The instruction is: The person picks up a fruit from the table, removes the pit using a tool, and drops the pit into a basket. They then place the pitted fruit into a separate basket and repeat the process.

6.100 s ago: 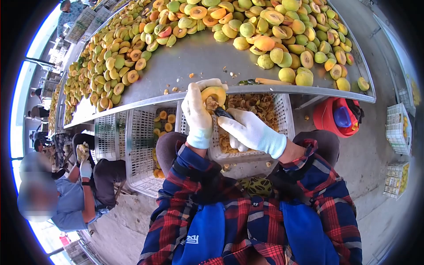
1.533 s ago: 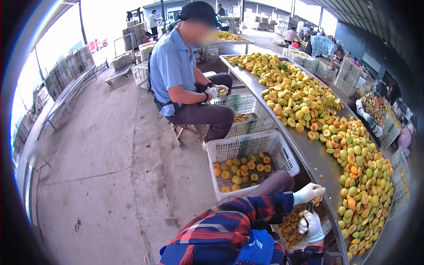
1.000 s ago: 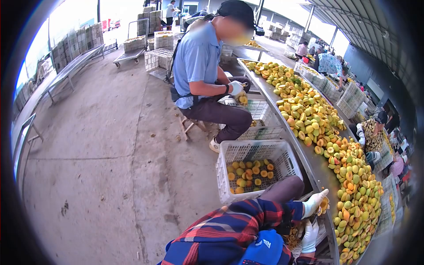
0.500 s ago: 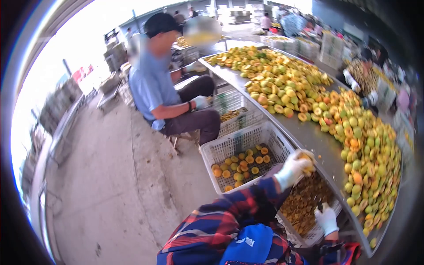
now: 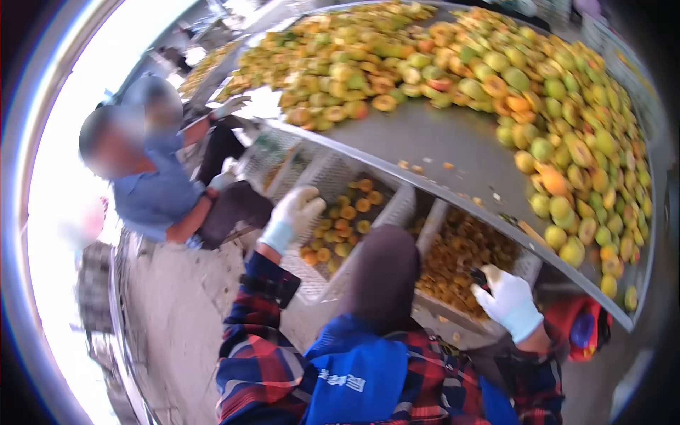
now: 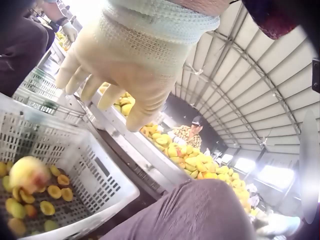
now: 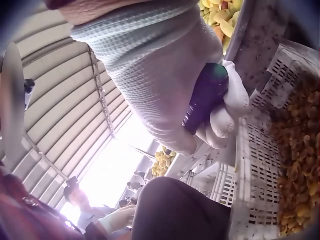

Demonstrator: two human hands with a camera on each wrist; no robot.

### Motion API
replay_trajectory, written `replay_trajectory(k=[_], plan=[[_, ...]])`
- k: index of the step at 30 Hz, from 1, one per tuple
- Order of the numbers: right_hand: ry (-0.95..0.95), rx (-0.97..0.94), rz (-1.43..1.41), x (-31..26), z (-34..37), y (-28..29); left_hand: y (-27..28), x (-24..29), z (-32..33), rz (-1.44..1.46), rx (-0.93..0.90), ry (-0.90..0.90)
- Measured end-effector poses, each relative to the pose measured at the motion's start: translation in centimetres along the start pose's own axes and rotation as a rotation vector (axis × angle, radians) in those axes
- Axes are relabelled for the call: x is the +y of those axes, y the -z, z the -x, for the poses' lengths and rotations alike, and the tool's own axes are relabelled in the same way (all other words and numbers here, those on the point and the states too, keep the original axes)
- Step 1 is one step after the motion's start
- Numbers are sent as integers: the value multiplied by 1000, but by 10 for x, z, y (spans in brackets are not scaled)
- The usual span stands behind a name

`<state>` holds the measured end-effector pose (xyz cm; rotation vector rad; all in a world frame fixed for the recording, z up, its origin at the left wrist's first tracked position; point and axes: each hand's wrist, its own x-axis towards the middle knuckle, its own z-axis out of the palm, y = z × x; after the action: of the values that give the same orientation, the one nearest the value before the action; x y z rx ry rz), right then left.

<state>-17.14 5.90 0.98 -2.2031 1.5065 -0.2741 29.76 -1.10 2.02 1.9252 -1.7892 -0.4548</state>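
My gloved left hand (image 5: pixel 297 212) is over the white crate (image 6: pixel 107 172) of halved peaches (image 5: pixel 347 212), palm down with its fingers spread and nothing in them. In the left wrist view, a larger, blurred peach piece (image 6: pixel 29 174) appears above the halves, apart from the hand. My gloved right hand (image 5: pixel 508 296) curls round the dark handle (image 7: pixel 207 95) of a hand tool; its working end is hidden. That hand is beside a second crate full of brown peach pits and scraps (image 5: pixel 464 265), below the table edge.
A metal table (image 5: pixel 439 142) heaped with peach halves (image 5: pixel 496 78) spans the front. A wooden-handled tool (image 5: pixel 533 232) lies near its edge. A red bucket (image 5: pixel 582 329) stands at right. People in blue (image 5: pixel 159 195) sit at left. My knee (image 5: pixel 386 273) rises between the crates.
My left hand has swung left from the table edge to over the peach crate, letting go of the peach piece. The right hand keeps the tool. The head view has turned right and down.
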Motion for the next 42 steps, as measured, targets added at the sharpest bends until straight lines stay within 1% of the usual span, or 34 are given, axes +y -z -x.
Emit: replay_trajectory(k=[1, 2, 3, 4, 5, 7, 8, 9, 11, 12, 13, 15, 17, 19, 21, 22, 23, 25, 26, 28, 29, 31, 32, 33, 35, 37, 38, 39, 41, 42], plan=[[-12, -29, -27, 0, -1, 0, -4, 27, -23, 67, -31, -18], [26, -1, -45, 2, -4, -4, -15, 43, -48, 80, -56, -83], [-21, -78, -27, -1, -7, -2, -25, 60, -69, 86, -72, -144], [-43, -90, -48, -3, -10, -2, -32, 92, -85, 90, -120, -153], [-51, -99, -69, -5, -14, -3, -48, 107, -105, 0, -96, -323], [-85, -114, -58, -7, -17, -8, -78, 139, -144, -92, -197, -373], [-97, -132, -43, -7, -18, -9, -96, 150, -164, -113, -210, -369], [-103, -119, -40, -5, -19, -9, -116, 157, -185, -136, -216, -365], [-109, -113, -56, -5, -20, -11, -148, 170, -223, -223, -87, -429], [-92, -75, -55, -2, -20, -17, -165, 172, -241, -201, 37, -406], [-81, -81, -78, -1, -21, -17, -178, 175, -257, -184, 173, -374], [-74, -102, -73, -5, -22, -10, -188, 186, -279, -202, 268, -167], [-37, -40, -60, -5, -19, -11, -174, 205, -295, 81, 105, 119], [-45, -46, -105, -4, -17, -9, -193, 195, -323, 188, 194, 190], [-59, -72, -155, -5, -16, -7, -192, 200, -325, 203, 124, 237], [-69, -85, -138, -6, -17, -5, -190, 204, -327, 197, 75, 298], [-77, -95, -121, -6, -19, -3, -196, 202, -330, 207, 104, 276], [-92, -127, -112, -6, -22, 0, -214, 186, -351, 151, 180, 173], [-108, -150, -99, -6, -23, 1, -219, 179, -354, 148, 180, 176], [-103, -157, -113, -7, -23, 2, -223, 169, -359, 340, 144, 136], [-99, -158, -120, -7, -25, 2, -222, 166, -359, 338, 154, 132], [-78, -146, -125, -8, -25, -1, -229, 164, -352, 277, 75, 188], [-65, -140, -134, -8, -26, -4, -238, 166, -352, 301, 190, 196], [-62, -127, -124, -8, -26, -6, -244, 168, -350, 338, 206, 210], [-33, -140, -123, -9, -24, -11, -228, 187, -310, 500, 253, 272], [-32, -132, -122, -14, -25, -11, -332, 128, -377, 1041, 333, 324], [-24, -129, -98, -15, -25, -12, -276, 154, -328, 699, 144, 331], [-18, -123, -74, -14, -26, -12, -255, 169, -302, 954, 151, 315], [-18, -41, -114, -12, -29, -15, -207, 155, -267, 149, 193, -859], [-20, 2, -116, -9, -31, -16, -195, 162, -253, 615, 35, -545]])
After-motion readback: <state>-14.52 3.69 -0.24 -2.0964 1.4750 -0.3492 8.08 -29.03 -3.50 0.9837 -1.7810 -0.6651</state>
